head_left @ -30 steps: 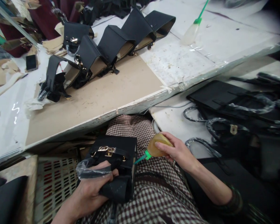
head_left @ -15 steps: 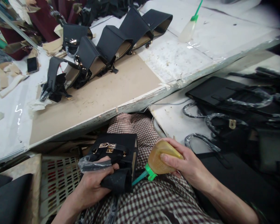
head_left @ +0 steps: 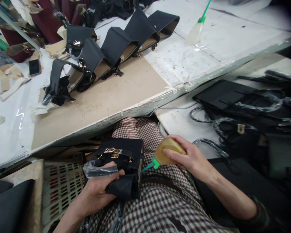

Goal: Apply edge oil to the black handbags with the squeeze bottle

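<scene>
A small black handbag [head_left: 126,155] with a gold clasp rests on my lap, over checked trousers. My left hand [head_left: 97,191] grips its lower front together with a plastic-wrapped handle [head_left: 99,171]. My right hand [head_left: 189,158] holds a yellowish squeeze bottle [head_left: 166,152] with a green nozzle [head_left: 149,165]. The nozzle tip touches the bag's right side edge.
A row of black bags [head_left: 111,51] with open flaps lies on a brown board [head_left: 116,94] on the workbench. A second squeeze bottle [head_left: 196,29] lies at the far right of the bench. Black bag parts and wrapped handles [head_left: 240,110] pile at my right. A slotted crate [head_left: 60,187] sits lower left.
My right hand dipped and tilted the bottle, then rose again, with the nozzle back at the bag's side edge. My left hand has held the bag still.
</scene>
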`<state>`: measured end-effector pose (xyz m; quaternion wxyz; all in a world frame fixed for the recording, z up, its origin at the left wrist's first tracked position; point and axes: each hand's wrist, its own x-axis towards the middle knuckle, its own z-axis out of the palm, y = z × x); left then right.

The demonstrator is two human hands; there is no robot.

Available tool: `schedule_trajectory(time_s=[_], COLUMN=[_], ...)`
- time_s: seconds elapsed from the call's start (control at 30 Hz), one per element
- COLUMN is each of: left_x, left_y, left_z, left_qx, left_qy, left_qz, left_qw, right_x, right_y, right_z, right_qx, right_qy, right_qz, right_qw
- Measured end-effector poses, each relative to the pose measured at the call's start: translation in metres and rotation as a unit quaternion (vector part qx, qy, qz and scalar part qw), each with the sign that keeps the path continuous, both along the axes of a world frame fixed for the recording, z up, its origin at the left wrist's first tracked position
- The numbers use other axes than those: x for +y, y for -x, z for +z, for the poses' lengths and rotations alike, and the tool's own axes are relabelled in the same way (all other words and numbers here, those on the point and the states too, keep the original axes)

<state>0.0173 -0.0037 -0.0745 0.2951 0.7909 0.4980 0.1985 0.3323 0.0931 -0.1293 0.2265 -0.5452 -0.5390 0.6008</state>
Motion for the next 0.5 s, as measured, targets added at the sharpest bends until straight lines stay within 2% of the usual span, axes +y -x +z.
schedule_trajectory(time_s=[0.33, 0.5], left_x=[-0.005, -0.005], left_y=[0.003, 0.004], left_z=[-0.008, -0.007], left_qx=[0.011, 0.011], left_qy=[-0.01, -0.016], left_qz=[-0.003, 0.001], left_qw=[1.0, 1.0], right_x=[0.015, 0.016], right_y=[0.009, 0.011], right_z=[-0.011, -0.02], right_qx=[-0.096, -0.099], right_qy=[-0.09, -0.096], right_qz=[0.039, 0.034], right_qw=[0.991, 0.99])
